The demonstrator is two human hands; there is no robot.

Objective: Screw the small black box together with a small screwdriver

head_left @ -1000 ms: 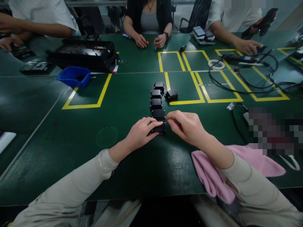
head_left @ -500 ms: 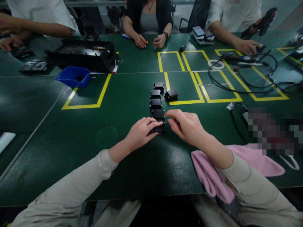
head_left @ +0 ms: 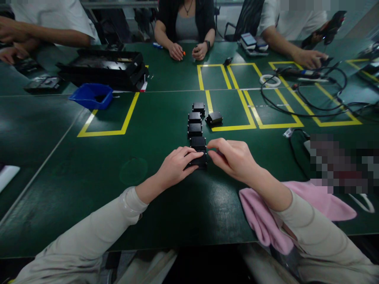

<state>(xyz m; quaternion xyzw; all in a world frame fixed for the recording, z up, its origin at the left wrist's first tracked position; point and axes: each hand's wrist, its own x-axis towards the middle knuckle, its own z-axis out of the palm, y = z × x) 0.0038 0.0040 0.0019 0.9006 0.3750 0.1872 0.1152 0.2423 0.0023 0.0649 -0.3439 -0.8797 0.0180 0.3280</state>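
Note:
My left hand (head_left: pixel 179 165) is closed on the nearest small black box (head_left: pixel 197 160), its fingers over the top and the thumb along the near side. Just right of that box is my right hand (head_left: pixel 233 157), with index finger and thumb curled into a pinch by its right edge, where small bright screw heads stick out. Whatever is between those fingertips is too small to make out. Beyond lie more black boxes in a line: one (head_left: pixel 197 142) directly behind, then others (head_left: pixel 195 129). A separate black box (head_left: pixel 214 118) sits askew to the right.
A pink cloth (head_left: pixel 260 217) lies under my right forearm. A blue bin (head_left: pixel 91 96) and a black tray (head_left: pixel 103 67) stand at the left. Black cables (head_left: pixel 299 112) loop at the right. Three co-workers sit across the green table (head_left: pixel 166 221), marked with yellow tape.
My right index finger and thumb have drawn closer together and shifted slightly toward the nearest box's right edge. My left hand and the boxes stay put.

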